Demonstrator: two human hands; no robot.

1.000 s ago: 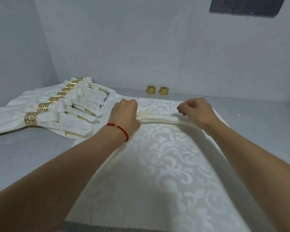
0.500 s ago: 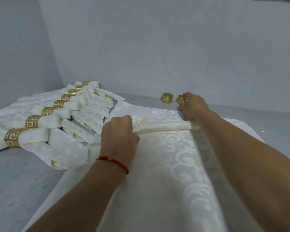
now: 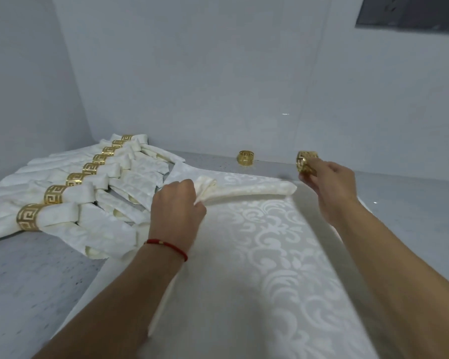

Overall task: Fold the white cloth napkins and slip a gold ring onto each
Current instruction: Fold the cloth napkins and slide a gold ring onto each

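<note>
The right hand [image 3: 327, 182] covers part of its gold ring [image 3: 305, 161]; the spread napkin [image 3: 257, 281] runs off at 6 o'clock.

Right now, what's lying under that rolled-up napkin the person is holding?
A spread-out white patterned cloth lies under the rolled napkin, which the left hand grips. The cloth hides the table beneath it.

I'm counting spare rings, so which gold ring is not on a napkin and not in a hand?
The loose gold ring standing alone by the back wall. The right hand holds another; the rest wrap napkins.
</note>
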